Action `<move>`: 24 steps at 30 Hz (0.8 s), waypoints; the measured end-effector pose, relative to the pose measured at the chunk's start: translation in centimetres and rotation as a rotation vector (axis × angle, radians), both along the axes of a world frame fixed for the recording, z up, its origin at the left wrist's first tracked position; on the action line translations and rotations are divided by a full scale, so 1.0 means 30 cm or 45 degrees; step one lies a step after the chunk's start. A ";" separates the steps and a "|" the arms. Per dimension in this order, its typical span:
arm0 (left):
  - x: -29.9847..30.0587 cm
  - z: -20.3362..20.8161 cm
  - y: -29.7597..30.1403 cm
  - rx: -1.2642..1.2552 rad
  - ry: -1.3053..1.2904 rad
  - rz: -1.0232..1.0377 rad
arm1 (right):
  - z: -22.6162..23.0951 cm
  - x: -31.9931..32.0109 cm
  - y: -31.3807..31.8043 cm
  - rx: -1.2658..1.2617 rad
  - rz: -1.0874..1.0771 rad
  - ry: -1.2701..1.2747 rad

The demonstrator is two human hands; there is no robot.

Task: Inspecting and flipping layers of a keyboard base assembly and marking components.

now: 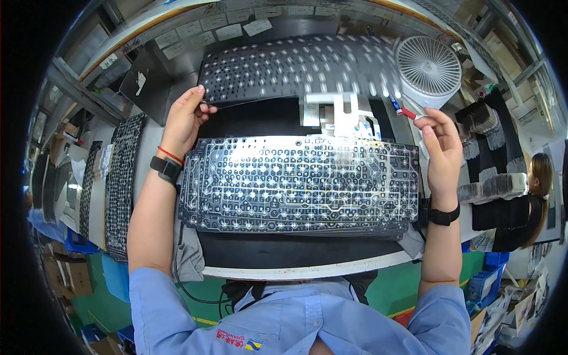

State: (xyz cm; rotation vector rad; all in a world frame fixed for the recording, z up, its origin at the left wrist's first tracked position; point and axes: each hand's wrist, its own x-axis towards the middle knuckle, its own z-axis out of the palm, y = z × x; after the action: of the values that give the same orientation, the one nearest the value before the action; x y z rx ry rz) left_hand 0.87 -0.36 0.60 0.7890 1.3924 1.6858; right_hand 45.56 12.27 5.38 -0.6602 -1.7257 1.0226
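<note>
My left hand [188, 112] pinches the near left corner of a dark, perforated keyboard sheet [296, 66], raised at the far side of the table. The sheet's right part is smeared by motion. To its right, my right hand [441, 135] is closed on a red and blue marker pen [406, 112], whose blue end points toward the sheet's lower right corner. Whether pen and sheet touch, I cannot tell. Between my forearms lies a stack of keyboard membrane sheets [302, 189] with printed traces and many holes; light glares off its upper part.
A white round fan [428, 66] stands at the far right. More keyboard sheets [125, 177] are piled at left. Bundled small parts [497, 188] lie at right, near another person [535, 201]. A grey cloth [189, 255] hangs by the table's front edge [307, 272].
</note>
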 end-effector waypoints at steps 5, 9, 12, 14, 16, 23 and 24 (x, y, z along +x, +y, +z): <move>0.061 0.039 -0.003 0.058 -0.074 0.157 | 0.021 0.012 -0.008 0.163 0.136 -0.552; 0.006 0.008 -0.011 0.014 0.001 -0.027 | -0.017 0.009 0.017 0.132 0.236 -0.538; -0.009 0.001 -0.012 -0.002 0.007 -0.195 | -0.005 0.002 -0.005 -0.120 0.121 -0.386; 0.001 0.007 -0.017 -0.063 0.001 -0.313 | -0.008 0.000 -0.001 -0.103 0.028 -0.303; 0.071 0.074 -0.031 -0.186 0.001 -0.450 | -0.017 0.004 0.005 -0.163 -0.022 -0.165; 0.040 0.024 -0.030 -0.079 0.190 -0.588 | -0.018 -0.002 0.013 -0.145 -0.110 -0.127; 0.030 0.016 -0.025 -0.073 0.215 -0.579 | -0.017 -0.008 0.013 -0.110 -0.118 -0.117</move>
State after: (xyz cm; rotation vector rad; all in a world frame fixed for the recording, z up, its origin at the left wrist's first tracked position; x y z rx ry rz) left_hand 1.76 -1.10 1.07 1.1379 1.2474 1.2460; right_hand 45.33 12.65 4.87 -0.8459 -1.7204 1.0200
